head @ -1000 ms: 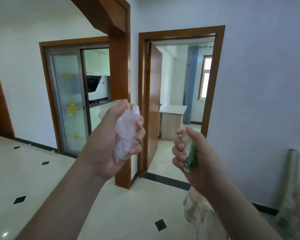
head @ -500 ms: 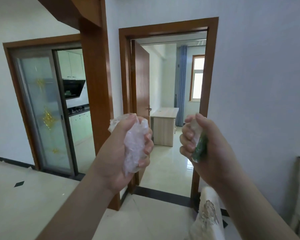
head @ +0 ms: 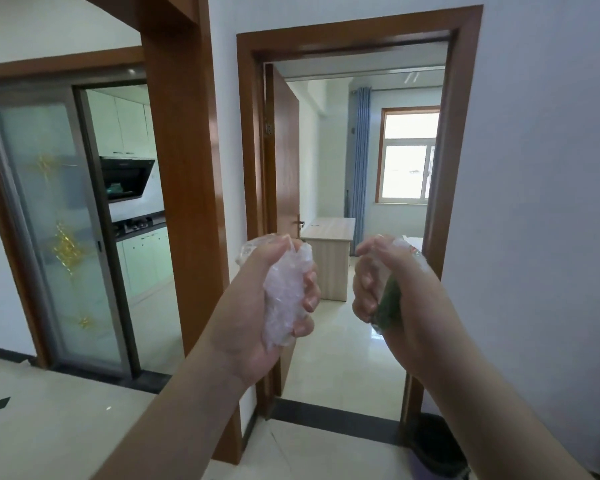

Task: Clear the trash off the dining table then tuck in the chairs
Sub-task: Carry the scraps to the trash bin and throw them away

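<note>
My left hand (head: 257, 317) is raised in front of me, closed around a crumpled wad of clear plastic wrap (head: 283, 299). My right hand (head: 395, 292) is held up beside it, closed around a scrunched green and clear wrapper (head: 390, 303). The two hands are apart, both at chest height in front of an open doorway. A dark bin with a black liner (head: 440, 445) stands on the floor at the lower right, against the wall below my right forearm. The dining table and chairs are out of view.
An open wooden doorway (head: 361, 36) leads to a room with a light desk (head: 329, 251) and a window. A wooden pillar (head: 184, 168) stands left of it. Further left a sliding glass door (head: 49, 220) opens onto a kitchen. Pale tiled floor (head: 66, 427) lies below.
The view has swung left and closer to the doorway; the chair backs at the lower right have left the frame and the dark bin has come into view. Both hands keep their wads.
</note>
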Demonstrator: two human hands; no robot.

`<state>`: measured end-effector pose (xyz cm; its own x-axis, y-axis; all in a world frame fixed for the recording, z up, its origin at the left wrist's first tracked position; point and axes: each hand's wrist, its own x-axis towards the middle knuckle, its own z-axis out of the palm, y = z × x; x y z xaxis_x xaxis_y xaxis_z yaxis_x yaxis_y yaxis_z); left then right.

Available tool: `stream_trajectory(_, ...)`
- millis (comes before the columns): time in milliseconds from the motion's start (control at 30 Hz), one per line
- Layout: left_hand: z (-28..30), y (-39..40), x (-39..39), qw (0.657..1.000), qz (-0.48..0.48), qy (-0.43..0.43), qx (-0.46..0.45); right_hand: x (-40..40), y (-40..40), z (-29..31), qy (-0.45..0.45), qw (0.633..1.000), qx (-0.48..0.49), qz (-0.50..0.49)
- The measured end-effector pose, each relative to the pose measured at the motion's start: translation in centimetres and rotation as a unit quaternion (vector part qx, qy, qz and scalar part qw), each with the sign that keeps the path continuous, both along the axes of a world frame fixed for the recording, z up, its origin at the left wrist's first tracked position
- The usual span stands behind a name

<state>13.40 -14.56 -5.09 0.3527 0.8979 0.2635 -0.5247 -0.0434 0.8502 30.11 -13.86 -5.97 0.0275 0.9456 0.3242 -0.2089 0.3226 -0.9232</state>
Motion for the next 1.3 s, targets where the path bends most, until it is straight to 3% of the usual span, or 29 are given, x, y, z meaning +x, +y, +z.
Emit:
stream_trajectory(200, -0.7, 8.6, 0.5, 0.998, -0.058, -0.008, -0.007, 0.7, 5.9, 0.3, 0.024, 0.999, 0.018, -0.033)
stream_trajectory(300, -1.6, 12.6, 2.0, 0.997, -0.081, -0.017, -0.010, 1.7, 8.9, -0.3, 0.006, 0.996, -0.019, -0.084)
stream_trajectory(867, -1.1, 34.7, 20.3, 0.981, -0.191, 0.028, 0.021, 17.9, 26.8, -0.5, 0.040, 0.992, 0.054, -0.105)
stream_trajectory(1300, -3.6, 49.5, 29.9, 0.965, -0.260, 0.030, -0.014, 25.7, 39.7, -2.5, 0.030, 0.982, 0.022, -0.183)
